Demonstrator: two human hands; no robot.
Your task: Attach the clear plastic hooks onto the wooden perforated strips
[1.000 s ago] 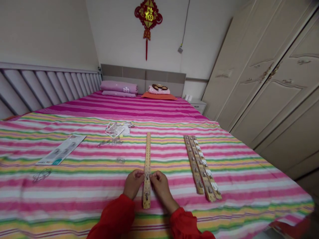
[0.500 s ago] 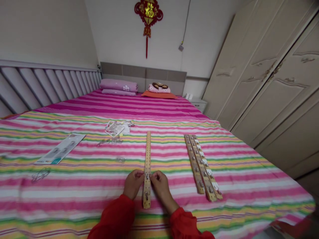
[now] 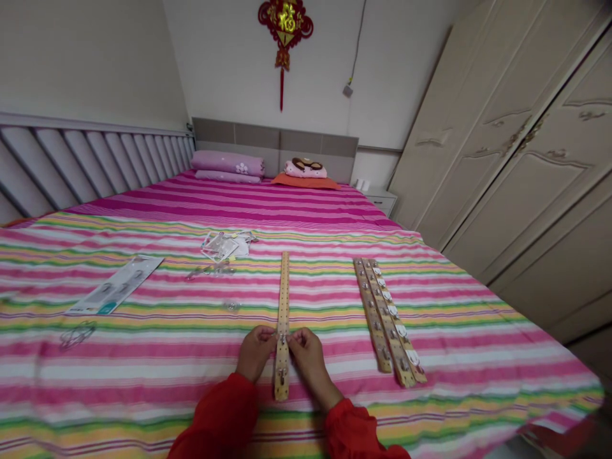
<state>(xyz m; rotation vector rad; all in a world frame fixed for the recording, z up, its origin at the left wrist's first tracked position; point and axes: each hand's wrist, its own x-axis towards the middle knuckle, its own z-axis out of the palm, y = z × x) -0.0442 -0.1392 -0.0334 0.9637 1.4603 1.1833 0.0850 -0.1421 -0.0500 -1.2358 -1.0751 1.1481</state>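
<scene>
Striped bedspread [image 3: 119, 376] fills most of the foreground. Wardrobe [image 3: 502, 166] on the right; slatted rail [image 3: 105, 143] along the left; padded headboard [image 3: 315, 143] at the far end, red knot wall hanging [image 3: 285, 24] above it.

Perforated strip [image 3: 284, 299]: lies flat on the bedspread, lengthwise, roughly central, between the two hands. Three fitted strips [image 3: 387, 319] lie side by side, well to its right, carrying metal hardware; white pieces line the rightmost one.

Clear-fronted hook card [image 3: 117, 287] far left, flat. Left hand [image 3: 255, 354] and right hand [image 3: 308, 357], both in red sleeves, flank the near part of the perforated strip. Pile of cards and clear wrappers [image 3: 227, 245] up and left of the strip.

Tangled wire loops [image 3: 79, 335] below the hook card. Loose small parts [image 3: 220, 269] just this side of the pile.

Metal fitting [image 3: 282, 339] on the perforated strip: thumb and forefinger of each hand pinched onto it, one hand per side; exact contact points too small to resolve. Second metal fitting [image 3: 282, 375] nearer the strip's near end, untouched.
</scene>
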